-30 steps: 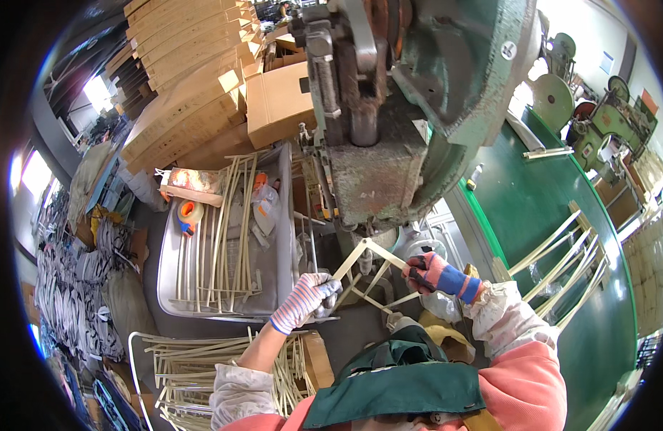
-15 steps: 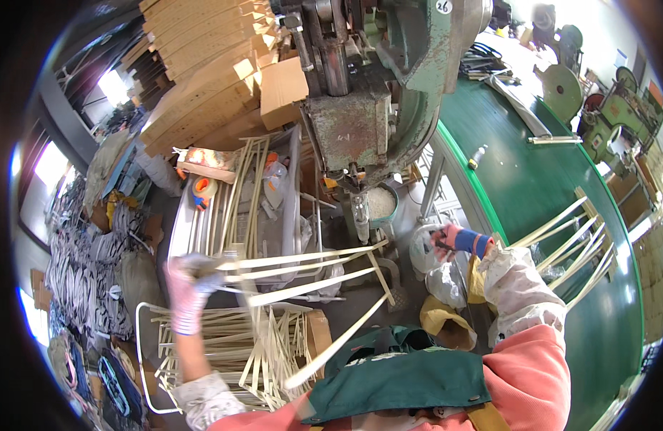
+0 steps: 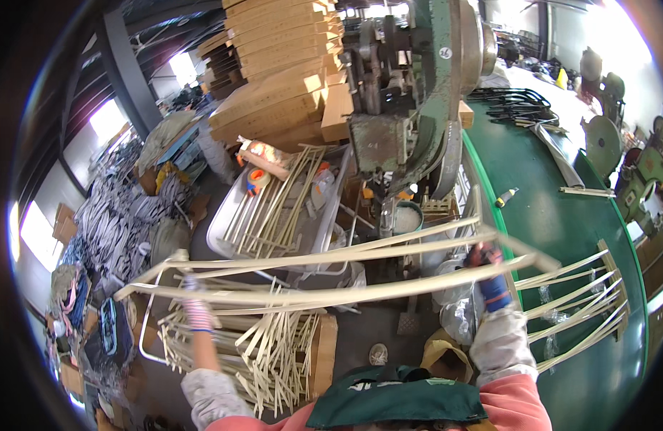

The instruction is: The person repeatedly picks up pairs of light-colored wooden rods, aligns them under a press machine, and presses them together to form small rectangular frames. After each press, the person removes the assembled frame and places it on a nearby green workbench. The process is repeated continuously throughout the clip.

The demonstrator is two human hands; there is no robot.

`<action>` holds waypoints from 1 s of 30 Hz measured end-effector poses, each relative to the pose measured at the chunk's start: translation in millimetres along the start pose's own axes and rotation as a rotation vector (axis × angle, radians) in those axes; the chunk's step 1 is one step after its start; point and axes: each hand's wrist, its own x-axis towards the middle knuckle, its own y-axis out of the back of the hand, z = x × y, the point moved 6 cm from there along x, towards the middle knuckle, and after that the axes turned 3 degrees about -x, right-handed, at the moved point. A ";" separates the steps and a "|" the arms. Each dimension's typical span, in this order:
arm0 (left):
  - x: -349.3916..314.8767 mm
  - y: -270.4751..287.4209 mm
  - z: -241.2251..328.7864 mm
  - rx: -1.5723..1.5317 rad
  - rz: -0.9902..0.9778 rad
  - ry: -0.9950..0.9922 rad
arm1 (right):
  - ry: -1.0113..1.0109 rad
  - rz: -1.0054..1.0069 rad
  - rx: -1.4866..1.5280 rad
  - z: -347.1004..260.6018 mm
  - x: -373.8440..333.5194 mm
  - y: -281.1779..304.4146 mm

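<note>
A cream-coloured frame of long slats (image 3: 360, 293), joined by crosspieces at its ends, spans the space in front of me. Its left part is in my left hand (image 3: 196, 309), gloved with a striped cuff; the bars partly cover the fingers. At the frame's right end, my right hand (image 3: 489, 276), in a dark-palmed glove with a blue cuff, is closed around the slats near the crosspiece. The frame hangs above a pile of similar cream slats (image 3: 274, 352), apart from the green press machine (image 3: 378, 144) beyond it.
A pale tub (image 3: 220, 233) with slats, a tape roll (image 3: 258, 179) and plastic stands beyond the frame. On the right, a green conveyor belt (image 3: 518, 165) carries another slatted frame (image 3: 619, 287) and a small bottle (image 3: 505, 197). Stacked cardboard (image 3: 274, 108) rises behind the tub.
My right hand, empty beside the conveyor before, now grips the frame's right end. The frame has swung out level across my front, with my left hand still on it. My view has tilted up.
</note>
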 end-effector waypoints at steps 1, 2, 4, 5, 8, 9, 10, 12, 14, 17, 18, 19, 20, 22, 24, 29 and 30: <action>-33.0 -14.4 -29.2 -0.248 0.055 0.099 | -0.080 0.174 0.003 -27.1 1.2 10.9; -60.8 -39.8 -53.9 -0.205 -0.070 0.208 | -0.172 0.248 -0.053 -55.6 0.0 16.6; -118.3 -87.6 -100.8 0.121 -0.401 0.471 | -0.300 -0.011 -0.429 -114.0 -1.3 5.1; -165.1 -98.4 -112.0 0.591 -0.837 0.293 | -0.313 -0.068 -0.396 -134.8 -1.0 -2.8; -278.7 -105.5 -106.2 0.891 -2.079 0.088 | -0.348 -0.101 -0.674 -167.0 -9.4 -27.1; -279.6 -125.9 -87.9 0.932 -2.037 -0.075 | -0.408 -0.148 -0.737 -163.3 -12.3 -39.7; -278.8 -149.0 -67.5 1.004 -2.018 -0.220 | -0.460 -0.205 -0.810 -151.2 -15.5 -53.8; -269.0 -215.1 -18.0 0.693 -1.622 -0.051 | -0.346 -0.324 -0.974 -120.2 -21.0 -86.2; -299.1 -278.3 38.7 -0.027 -1.640 -0.053 | -0.433 -0.391 -0.869 -77.4 -26.4 -109.4; -356.5 -335.7 58.4 -0.305 -1.715 0.286 | -0.476 -0.444 -1.224 -39.1 -14.5 -113.1; -369.0 -348.2 66.2 -0.310 -1.755 0.133 | -0.434 -0.488 -1.352 -33.8 -8.1 -111.7; -382.1 -353.8 57.7 -0.284 -1.780 0.384 | -0.440 -0.461 -1.284 -29.3 -2.1 -108.3; -389.7 -358.2 48.4 -0.249 -1.793 0.645 | -0.455 -0.457 -1.236 -23.9 3.2 -104.9; -363.8 -378.0 43.9 -0.124 -1.497 0.431 | -0.577 -0.263 -1.148 -15.6 16.2 -86.8; -305.2 -407.1 39.6 -0.366 -1.171 0.516 | -0.657 -0.121 -1.007 -0.4 23.5 -78.3; -238.4 -467.8 15.3 -0.428 -0.722 0.586 | -0.624 0.073 -0.732 54.6 41.2 -94.0; -235.3 -476.4 10.3 -0.300 -0.785 0.573 | -0.588 0.056 -0.648 61.4 44.8 -99.2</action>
